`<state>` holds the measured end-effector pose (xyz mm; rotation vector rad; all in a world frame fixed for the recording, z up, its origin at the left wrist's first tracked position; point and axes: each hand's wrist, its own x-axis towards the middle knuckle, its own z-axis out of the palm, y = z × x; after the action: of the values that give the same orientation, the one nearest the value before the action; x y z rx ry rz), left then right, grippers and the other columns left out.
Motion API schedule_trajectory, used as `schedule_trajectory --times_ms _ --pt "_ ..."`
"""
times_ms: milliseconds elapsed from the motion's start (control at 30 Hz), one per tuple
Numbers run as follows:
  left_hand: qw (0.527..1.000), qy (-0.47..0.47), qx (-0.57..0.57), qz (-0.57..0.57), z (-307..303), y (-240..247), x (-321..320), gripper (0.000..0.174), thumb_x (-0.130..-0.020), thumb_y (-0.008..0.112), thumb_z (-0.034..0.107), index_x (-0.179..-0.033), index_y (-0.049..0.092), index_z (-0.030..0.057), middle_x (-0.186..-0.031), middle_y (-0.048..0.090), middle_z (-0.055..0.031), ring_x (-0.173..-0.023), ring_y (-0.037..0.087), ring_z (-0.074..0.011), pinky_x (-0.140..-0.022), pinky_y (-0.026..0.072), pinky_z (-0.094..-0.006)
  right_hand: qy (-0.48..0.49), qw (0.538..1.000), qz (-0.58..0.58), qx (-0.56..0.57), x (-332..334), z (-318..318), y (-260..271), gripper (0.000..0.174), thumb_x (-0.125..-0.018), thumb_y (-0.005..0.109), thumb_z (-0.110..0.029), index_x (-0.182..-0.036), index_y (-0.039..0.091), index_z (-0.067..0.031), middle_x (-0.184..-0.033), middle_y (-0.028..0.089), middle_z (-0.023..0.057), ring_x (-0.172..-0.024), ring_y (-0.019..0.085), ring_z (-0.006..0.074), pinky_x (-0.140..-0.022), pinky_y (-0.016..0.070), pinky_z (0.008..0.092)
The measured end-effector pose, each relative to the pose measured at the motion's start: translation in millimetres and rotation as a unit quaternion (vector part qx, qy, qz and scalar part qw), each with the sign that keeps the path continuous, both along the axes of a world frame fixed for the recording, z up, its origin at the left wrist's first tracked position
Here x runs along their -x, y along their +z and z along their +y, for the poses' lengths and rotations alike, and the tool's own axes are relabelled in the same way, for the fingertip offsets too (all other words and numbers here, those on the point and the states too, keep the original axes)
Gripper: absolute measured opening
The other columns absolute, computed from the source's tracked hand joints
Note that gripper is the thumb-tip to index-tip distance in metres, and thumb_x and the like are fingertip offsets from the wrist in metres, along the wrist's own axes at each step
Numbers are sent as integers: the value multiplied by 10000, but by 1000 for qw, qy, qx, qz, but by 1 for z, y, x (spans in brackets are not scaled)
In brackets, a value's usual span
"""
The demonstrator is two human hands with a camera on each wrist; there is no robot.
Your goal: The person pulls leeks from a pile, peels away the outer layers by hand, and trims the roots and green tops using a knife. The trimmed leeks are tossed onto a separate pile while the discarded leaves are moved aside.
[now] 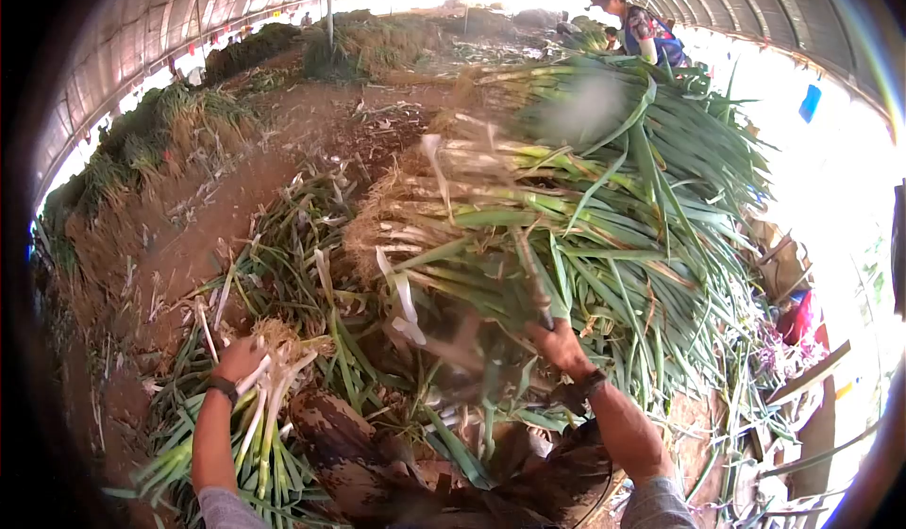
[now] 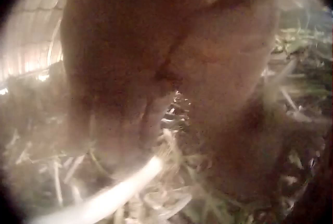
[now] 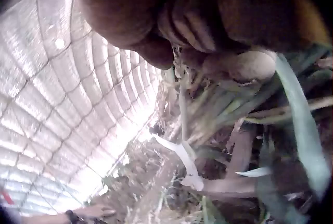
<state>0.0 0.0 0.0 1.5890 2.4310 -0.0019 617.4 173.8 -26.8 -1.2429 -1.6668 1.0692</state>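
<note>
My left hand (image 1: 241, 359) lies over the white root end of a bunch of green onions (image 1: 269, 435), its fingers bent round a stalk. Close under those fingers in the left wrist view runs a white green-onion stalk (image 2: 117, 195). At the near edge of the large pile my right hand (image 1: 562, 348) has its fingers curled. From its fingertips a green onion leaf (image 3: 299, 117) hangs down in the right wrist view. A brown stick-like strip (image 1: 530, 279) ends right at those fingers in the head view. Below the hand shows a white peeled strip (image 3: 182, 161).
A large pile of green onions (image 1: 585, 199) spreads ahead, roots to the left, leaves to the right. Trimmings (image 1: 293, 246) litter the soil at left. Further heaps (image 1: 368, 43) line the tunnel. Another person (image 1: 637, 29) works at the far right. A wooden board (image 1: 810, 373) leans at right.
</note>
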Motion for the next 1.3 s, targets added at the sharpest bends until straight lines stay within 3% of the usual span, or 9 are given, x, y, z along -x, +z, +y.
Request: schedule_trajectory --times_ms 33,200,300,433,500,700,967,1100,1300 --pt "997 -9 -72 -36 14 1 -17 421 -911 610 391 -1106 655 21 -1082 644 -253 -1008 619 -391 -870 487 -463 -18 994 17 107 10 -31 73 335 -843 664 -293 -1048 601 -36 -669 538 -3 -527 472 100 -481 379 270" --pt "955 -158 -219 -123 139 46 -145 412 -950 561 338 -1178 615 -1 -1124 632 -224 -1032 615 -352 -896 482 -438 47 996 27 73 -2 -28 41 259 -860 632 -284 -853 612 -26 -608 509 3 -464 449 123 -428 354 301" --pt "919 -257 -258 -151 215 73 -222 385 -985 493 344 -1220 604 58 -1192 616 -188 -1051 605 -302 -911 476 -450 32 960 -55 274 -16 -29 74 423 -884 608 -298 -1170 626 13 -785 578 5 -697 520 126 -629 438 283" --pt "908 -331 -211 -148 287 110 -319 380 -998 465 294 -1234 563 14 -1149 599 -236 -1021 604 -363 -903 476 -486 68 963 -6 260 -37 -27 70 456 -870 623 -318 -1154 619 39 -817 589 11 -702 526 126 -630 427 270" --pt "833 -397 -370 -110 324 97 -351 377 -1005 445 303 -1198 569 3 -1053 596 -222 -944 610 -345 -865 498 -483 61 965 -63 249 -47 -29 89 389 -882 610 -307 -1065 634 34 -807 584 24 -699 521 116 -619 420 265" --pt "841 -388 -369 -78 389 114 -388 459 -1007 429 381 -1245 540 5 -1165 582 -219 -998 595 -394 -871 491 -506 -44 971 -204 116 -133 -31 179 346 -843 659 -317 -635 519 -78 -560 464 -52 -516 422 67 -476 318 277" --pt "886 -377 -188 -191 366 121 -408 468 -1003 358 409 -979 638 35 -902 634 -155 -869 602 -327 -762 469 -483 -93 958 -252 102 -180 -39 181 366 -841 658 -323 -624 503 -72 -549 441 -37 -523 407 81 -498 309 303" --pt "809 -394 -388 -199 344 72 -401 296 -921 441 243 -737 565 46 -746 562 -119 -688 547 -337 -652 420 -451 -59 957 -260 111 -160 -48 178 370 -832 670 -319 -608 510 -71 -545 453 -32 -525 415 82 -498 313 307" --pt "756 -382 -505 -165 294 12 -396 188 -891 491 165 -821 596 25 -814 566 -126 -775 523 -332 -801 390 -434 12 944 -311 114 -134 -72 178 331 -860 669 -319 -765 597 -10 -599 530 72 -571 497 171 -569 416 366"
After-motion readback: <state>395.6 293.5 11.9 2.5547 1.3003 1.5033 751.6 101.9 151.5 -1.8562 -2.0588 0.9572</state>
